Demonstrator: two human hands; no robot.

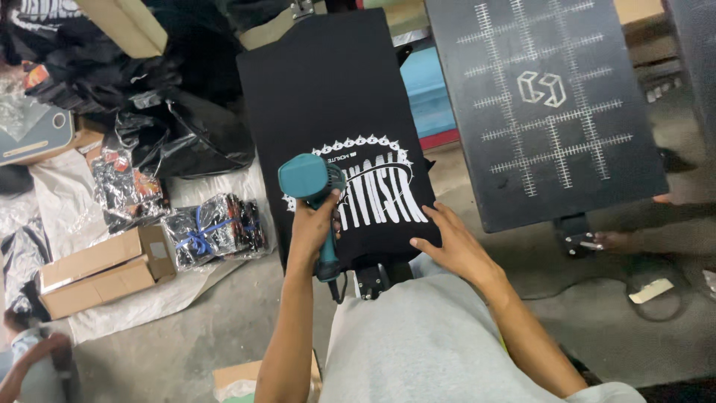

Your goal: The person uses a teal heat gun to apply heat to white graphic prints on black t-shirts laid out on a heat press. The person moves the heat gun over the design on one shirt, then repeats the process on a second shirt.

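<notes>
The left hand [312, 227] has its grip wrapped around a teal plastic heat gun [313, 186], nozzle over the white print on a black cotton T-shirt [335, 97] — stretched on a platen. At four o'clock from the gun, the right hand [456, 246] lies flat on the shirt's hem, fingers spread — holding nothing.

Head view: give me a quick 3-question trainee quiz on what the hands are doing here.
1. True or false: the left hand grips a teal heat gun over the white print.
2. Where does the right hand rest?
A) on the empty gridded platen
B) flat on the black shirt, at the print's lower right
C) on the cardboard boxes
3. Fill in: the cardboard boxes lie on the floor to the person's ____ side.

Key:
1. True.
2. B; the fingers lie spread on the fabric.
3. Left.
</notes>
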